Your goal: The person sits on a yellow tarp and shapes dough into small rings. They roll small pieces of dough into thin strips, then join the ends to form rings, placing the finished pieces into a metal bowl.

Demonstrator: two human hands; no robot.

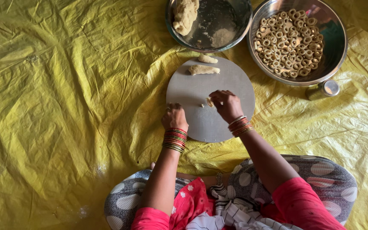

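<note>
**Small dough piece pinched on the round board**

A small dough piece (210,102) sits near the middle of the round grey board (218,85), pinched in the fingertips of the right hand (227,105). It looks soft, light and easily squashed, so a gentle fingertip hold at its ends seems best. The left hand (174,117) rests loosely curled on the board's near-left part, grasping nothing visible. Two dough lumps (203,69) lie at the board's far edge; beyond it stand a dough bowl (231,25) and a bowl of rings (333,42).
</note>
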